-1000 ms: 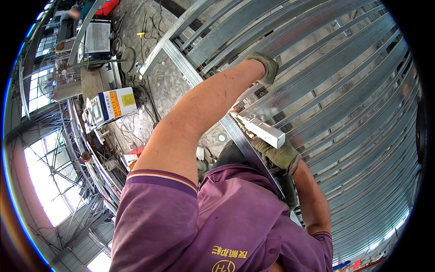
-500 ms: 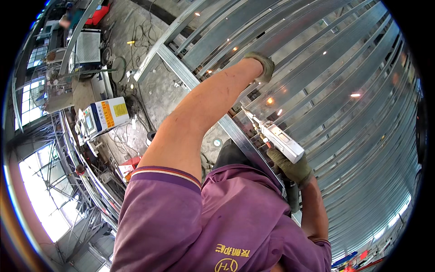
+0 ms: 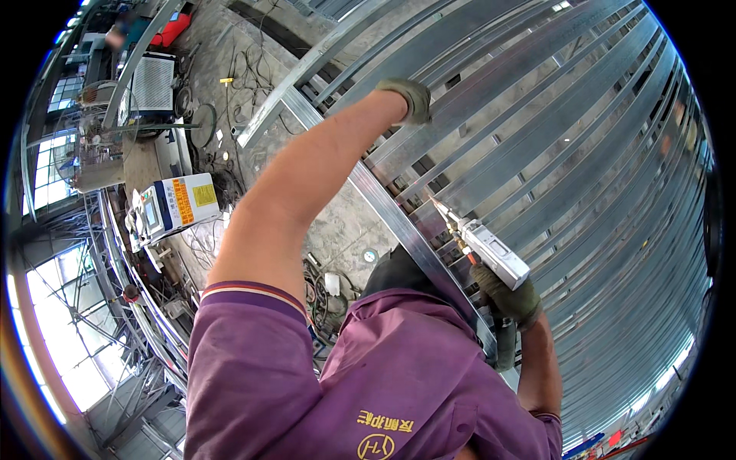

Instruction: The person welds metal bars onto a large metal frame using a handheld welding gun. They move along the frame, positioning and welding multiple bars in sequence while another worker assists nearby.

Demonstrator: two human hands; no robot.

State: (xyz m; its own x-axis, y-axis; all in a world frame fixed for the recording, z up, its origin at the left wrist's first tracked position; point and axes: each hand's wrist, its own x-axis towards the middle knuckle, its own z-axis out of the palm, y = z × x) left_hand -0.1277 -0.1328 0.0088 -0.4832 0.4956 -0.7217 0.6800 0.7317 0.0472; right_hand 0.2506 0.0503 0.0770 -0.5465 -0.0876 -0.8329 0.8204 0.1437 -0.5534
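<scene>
My right hand (image 3: pixel 507 295), in a dark green work glove, is closed round the grip of a white handheld welding gun (image 3: pixel 497 254). Its narrow metal nozzle points up and left, close to the steel bars near the frame rail (image 3: pixel 418 245). My left hand (image 3: pixel 409 98), gloved alike, reaches across to a flat steel bar (image 3: pixel 460 103) farther up the frame. Its fingers curl down at that bar, their tips hidden by the glove's back. An orange-red part shows beside the gun's grip.
Long rows of parallel steel bars (image 3: pixel 606 165) fill the right side, with gaps onto concrete. To the left stand a white and blue machine with a small screen (image 3: pixel 180 203) and a grey mesh-sided box (image 3: pixel 151 83). Cables (image 3: pixel 249 73) lie on the floor.
Orange sparks scattered over the bars have gone. My left hand shows farther left and slightly higher, while my right hand and the welding gun show a little lower and to the right.
</scene>
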